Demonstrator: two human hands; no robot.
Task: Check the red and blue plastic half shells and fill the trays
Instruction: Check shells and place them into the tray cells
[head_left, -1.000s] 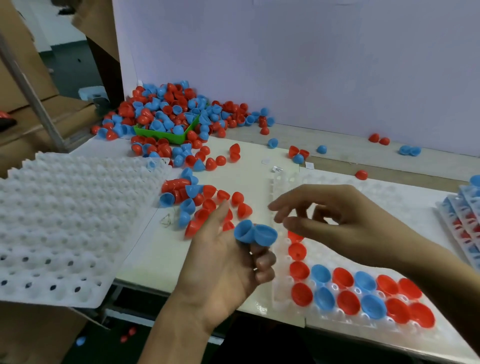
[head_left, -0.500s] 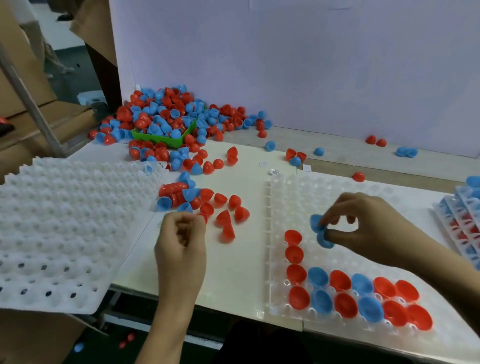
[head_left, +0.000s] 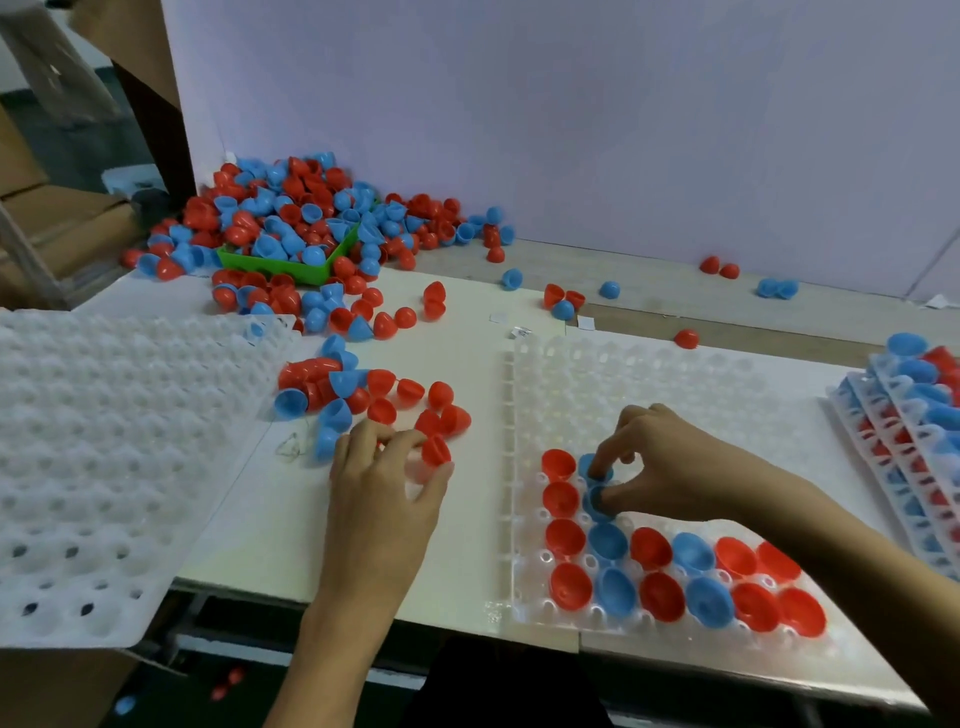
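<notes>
While the right hand (head_left: 670, 467) works over the clear tray (head_left: 649, 374), it sets two blue shells (head_left: 597, 486) into the second column, at 12 o'clock of the filled rows. Index finger pushes into the upper shell and thumb into the lower one; fingers are curled on them, so it is grasping both. The step in hand is seating, I judge; shells look in or nearly in their cups, but I cannot tell if fully down.

The left hand (head_left: 387, 483) is at the loose cluster (head_left: 363, 395) at 9 o'clock of the tray, fingers curled round a red shell (head_left: 435, 450) at its 6 o'clock edge. Grasping it, or just closing on it; motion blur makes that hard to settle.

Tray status: two near rows are filled with six each, red and blue mixed, and the first column holds two more reds above them. Most cups toward 12 and 3 o'clock are bare, so the task is early on this tray.

The big pile (head_left: 311, 228) with the green bin (head_left: 291, 265) sits at 11 o'clock. An empty white tray (head_left: 104, 441) lies at 9 o'clock, and the filled stack (head_left: 909, 431) at 3 o'clock.

Next move, my guess: let go of the blues, take the red from the left hand, check it, and drop it open-side-up in the third column beside the blues. That needs the cup aligned and no nudging of neighbours.
</notes>
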